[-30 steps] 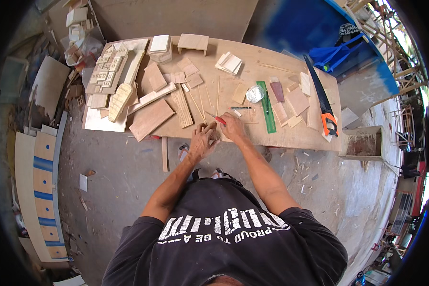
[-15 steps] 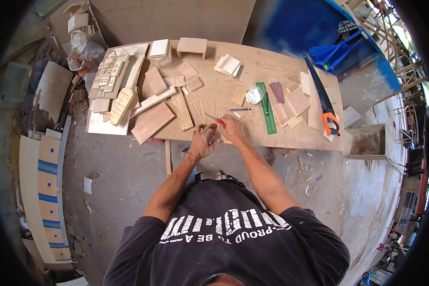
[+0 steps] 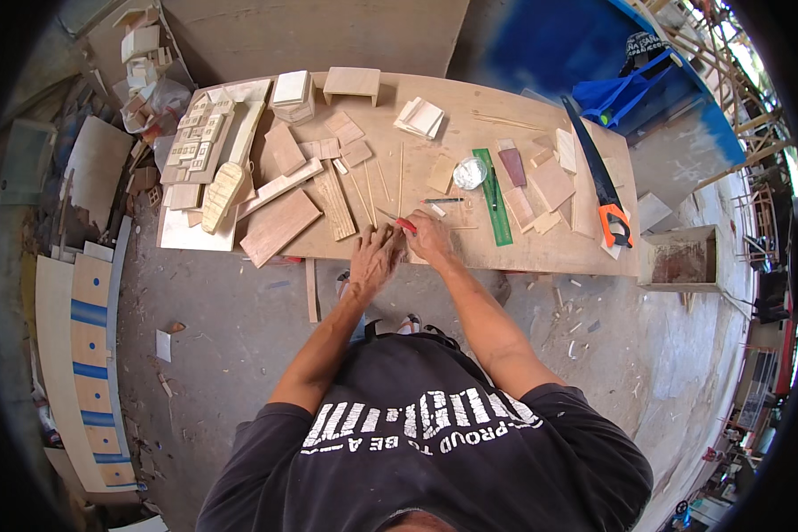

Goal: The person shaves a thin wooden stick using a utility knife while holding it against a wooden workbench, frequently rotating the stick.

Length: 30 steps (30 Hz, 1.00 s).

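At the table's near edge, my right hand (image 3: 430, 241) is closed round a red-handled knife (image 3: 406, 224), its thin blade pointing left and away from me. Close beside it, my left hand (image 3: 377, 259) has its fingers bent and pressed together at the edge; whatever lies under them is hidden. Beyond the hands lie thin wooden sticks (image 3: 402, 177). A pencil (image 3: 443, 199) rests just past my right hand, with a small white piece (image 3: 438, 211) near it. To the left of my left hand is a grooved wooden strip (image 3: 335, 202).
The wooden table (image 3: 470, 115) bears a green ruler (image 3: 497, 208), a tub of white stuff (image 3: 469, 173), an orange-handled saw (image 3: 614, 225) at the right and a wooden house-front model (image 3: 202, 137) at the left. A wide board (image 3: 280, 228) overhangs the near edge.
My left hand has shifted slightly left, its fingers now flatter and farther onto the table edge. The knife stays in my right hand, which has barely moved. The view has shifted slightly.
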### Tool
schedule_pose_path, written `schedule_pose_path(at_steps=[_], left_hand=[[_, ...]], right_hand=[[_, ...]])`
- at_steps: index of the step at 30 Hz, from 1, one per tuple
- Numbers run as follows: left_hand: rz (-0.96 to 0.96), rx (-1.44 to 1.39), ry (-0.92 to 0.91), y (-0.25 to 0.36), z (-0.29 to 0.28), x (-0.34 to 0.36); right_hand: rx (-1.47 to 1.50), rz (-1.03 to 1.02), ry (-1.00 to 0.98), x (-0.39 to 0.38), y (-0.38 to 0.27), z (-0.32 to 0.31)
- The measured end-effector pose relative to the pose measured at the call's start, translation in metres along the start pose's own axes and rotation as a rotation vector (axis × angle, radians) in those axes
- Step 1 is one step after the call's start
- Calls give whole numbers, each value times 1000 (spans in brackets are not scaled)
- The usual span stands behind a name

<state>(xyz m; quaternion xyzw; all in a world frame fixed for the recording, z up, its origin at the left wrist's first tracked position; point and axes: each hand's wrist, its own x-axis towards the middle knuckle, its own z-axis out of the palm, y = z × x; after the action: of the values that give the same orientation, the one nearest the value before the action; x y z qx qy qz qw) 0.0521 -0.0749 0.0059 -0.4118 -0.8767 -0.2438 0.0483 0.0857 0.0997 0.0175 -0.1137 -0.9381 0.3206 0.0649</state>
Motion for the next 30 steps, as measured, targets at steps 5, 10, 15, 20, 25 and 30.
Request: schedule_pose_path(at_steps=[5,10,15,20,25,30], left_hand=[[-2,25,-88,1,2,-2],[-146,-5,13,13,0,-13],[-250,-69,108,9,4,-10],[-329,-130,198,-7,-3,18],[-627,-401,676,-47,-43,80],[-204,-586,141,-4,-59,158]], right_hand=[[2,7,-14,1,-4,0],[-5,34,-22,-1,-4,-1],[15,-10,-3,-1,-2,-1],[-19,26,-14,0,-1,1],[-13,113,2,-2,-1,4],[55,92,22,-6,1,-1]])
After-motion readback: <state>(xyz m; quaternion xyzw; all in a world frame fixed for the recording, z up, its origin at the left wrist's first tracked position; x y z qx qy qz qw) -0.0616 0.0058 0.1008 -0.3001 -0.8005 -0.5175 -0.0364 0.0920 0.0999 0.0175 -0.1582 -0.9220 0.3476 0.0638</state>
